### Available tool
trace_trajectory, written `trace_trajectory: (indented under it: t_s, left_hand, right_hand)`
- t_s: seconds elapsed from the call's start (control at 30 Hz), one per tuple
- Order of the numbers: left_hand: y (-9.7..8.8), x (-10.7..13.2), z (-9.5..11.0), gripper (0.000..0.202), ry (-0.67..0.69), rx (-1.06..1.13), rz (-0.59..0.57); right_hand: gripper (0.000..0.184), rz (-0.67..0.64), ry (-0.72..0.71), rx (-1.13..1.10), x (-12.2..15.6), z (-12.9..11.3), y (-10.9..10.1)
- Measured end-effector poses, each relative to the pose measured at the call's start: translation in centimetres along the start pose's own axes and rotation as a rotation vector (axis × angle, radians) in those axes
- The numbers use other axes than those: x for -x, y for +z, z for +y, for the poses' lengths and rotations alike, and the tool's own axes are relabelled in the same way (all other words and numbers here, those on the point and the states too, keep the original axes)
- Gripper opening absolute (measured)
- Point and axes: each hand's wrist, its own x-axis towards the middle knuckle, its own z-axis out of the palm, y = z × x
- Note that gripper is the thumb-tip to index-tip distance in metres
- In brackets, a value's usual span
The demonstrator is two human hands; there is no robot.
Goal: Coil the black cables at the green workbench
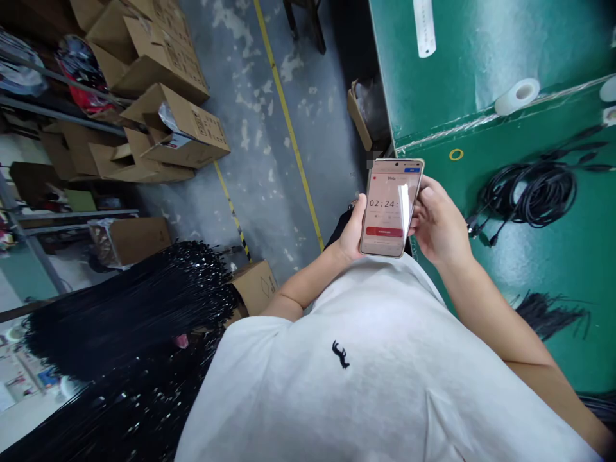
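Note:
A smartphone (pixel 384 221) is held upright in front of my white shirt, its lit screen showing a timer that reads 02:24 and a red button below. My left hand (pixel 353 230) grips its left edge, thumb along the side and the other fingers hidden behind it. On the opposite edge, my right hand (pixel 440 221) is closed with curled fingers against the phone's side; some fingertips are hidden by the phone. A bright reflection covers part of the screen's right side.
Right of me, a green table (pixel 481 276) bears a coiled black cable (pixel 529 192), a yellow ring (pixel 456 154), a white tape roll (pixel 517 96), a ruler (pixel 424 29) and short black wires (pixel 548 314). To the left are open cardboard boxes (pixel 192 131) and hanging black cable bundles (pixel 129 308).

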Motion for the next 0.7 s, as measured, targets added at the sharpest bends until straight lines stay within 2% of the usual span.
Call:
trace_trajectory:
  t_s: [0.1,0.2,0.27,0.37,0.43,0.53,0.6,0.7]
  left_hand:
    - [-0.6,-0.7,0.5,0.081,-0.011,0.011,-0.003]
    - [-1.9,-2.0,1.3,0.079,-0.003,0.019,0.014]
    - [-3.5,-3.2,1.9,0.078,0.013,0.028,0.046]
    - [-6.9,-5.6,3.3,0.076,0.069,0.048,0.098]
    - [-9.4,-7.3,4.5,0.073,0.106,0.054,0.128]
    - [-12.5,-9.8,6.5,0.071,0.110,0.049,0.140]
    - [-13.9,-11.7,8.0,0.072,0.093,0.052,0.132]
    - [-15.0,-14.9,10.4,0.073,0.063,0.062,0.086]
  right_hand:
    - [0.050,0.014,0.020,0.002,-1.1,0.4,0.1]
    - [0.050,0.049,-0.005,0.009,-3.2,2.0,-0.8]
    - [0.049,0.121,-0.039,0.018,-5.0,3.5,-2.0]
    - [0.044,0.266,-0.021,0.072,-7.7,5.6,-4.6]
    - [0.041,0.343,-0.026,0.170,-9.4,6.6,-6.4]
    - [0.037,0.402,-0.126,0.410,-11.9,7.7,-8.7]
    - [0.035,0.404,-0.165,0.584,-13.3,8.4,-9.8]
    - [0.034,0.416,-0.186,0.823,-14.6,9.6,-11.0]
